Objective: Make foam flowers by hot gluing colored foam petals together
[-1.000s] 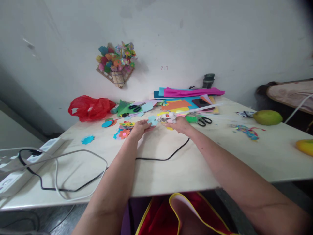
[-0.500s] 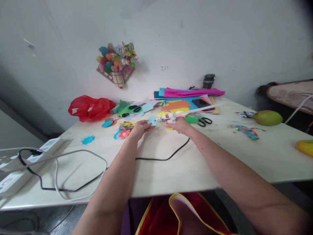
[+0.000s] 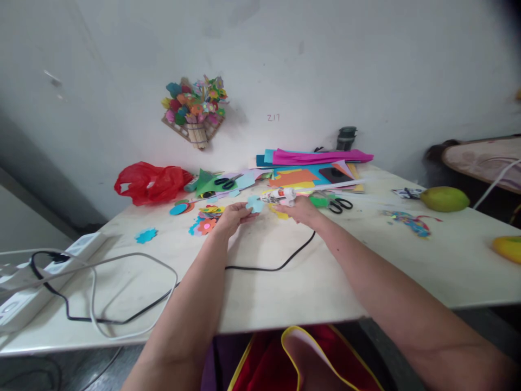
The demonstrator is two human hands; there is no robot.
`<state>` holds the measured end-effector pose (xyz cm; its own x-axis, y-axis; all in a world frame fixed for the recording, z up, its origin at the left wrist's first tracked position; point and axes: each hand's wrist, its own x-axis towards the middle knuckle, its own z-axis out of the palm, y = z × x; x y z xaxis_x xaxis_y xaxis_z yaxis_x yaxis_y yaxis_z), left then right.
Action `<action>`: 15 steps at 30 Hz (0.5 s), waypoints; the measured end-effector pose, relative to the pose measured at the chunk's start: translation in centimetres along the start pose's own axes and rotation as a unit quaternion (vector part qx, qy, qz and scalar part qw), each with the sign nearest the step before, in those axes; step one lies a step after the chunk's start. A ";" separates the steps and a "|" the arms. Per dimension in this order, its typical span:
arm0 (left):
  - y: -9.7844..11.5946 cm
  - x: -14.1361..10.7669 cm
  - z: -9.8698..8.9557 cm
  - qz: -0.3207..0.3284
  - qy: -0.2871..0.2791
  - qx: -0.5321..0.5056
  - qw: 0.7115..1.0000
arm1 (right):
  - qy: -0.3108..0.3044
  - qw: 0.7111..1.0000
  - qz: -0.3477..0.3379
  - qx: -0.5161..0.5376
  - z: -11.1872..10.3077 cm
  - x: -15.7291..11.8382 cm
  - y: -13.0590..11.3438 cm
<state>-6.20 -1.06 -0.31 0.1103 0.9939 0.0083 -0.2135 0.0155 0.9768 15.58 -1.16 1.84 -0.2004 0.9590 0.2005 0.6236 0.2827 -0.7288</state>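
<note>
My left hand (image 3: 237, 215) pinches a light blue paper flower (image 3: 255, 204) by its left edge, just above the table. My right hand (image 3: 302, 209) is wrapped round a white hot glue gun (image 3: 285, 196), with a glue stick (image 3: 342, 184) jutting out behind it to the right. The gun's nozzle is at the middle of the flower; whether it touches cannot be made out. Left of my left hand lies a pile of cut paper flowers, an orange one (image 3: 207, 226) on top. Green-handled scissors and a black-handled pair of scissors (image 3: 340, 205) lie beyond my right hand.
A power strip (image 3: 52, 271) with looping cables covers the left side. A black cord (image 3: 268, 269) crosses the table in front of me. At the back lie a red plastic bag (image 3: 150, 182) and coloured paper sheets (image 3: 295, 177). A mango (image 3: 444, 199) sits at right.
The view has tipped up very slightly, so things sit a little lower. Both hands stay in nearly the same place, still holding the paper flower and the glue gun.
</note>
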 end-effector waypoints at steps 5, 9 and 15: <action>0.0 0.0 -0.4 0.007 0.008 -0.007 1.000 | -0.004 0.997 0.013 0.071 -0.2 -0.3 -0.4; -0.1 0.1 -0.5 0.012 0.005 -0.011 1.000 | -0.014 0.999 0.007 0.042 -0.4 -0.4 -0.7; -0.1 0.1 -0.5 0.015 0.002 -0.011 1.000 | -0.020 1.000 -0.004 0.008 -0.2 -0.2 -0.4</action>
<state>-6.63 -0.90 -0.47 0.0994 0.9944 0.0355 -0.2380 -0.0109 0.9712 15.52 -1.49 2.27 -0.2346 0.9553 0.1801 0.6095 0.2889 -0.7383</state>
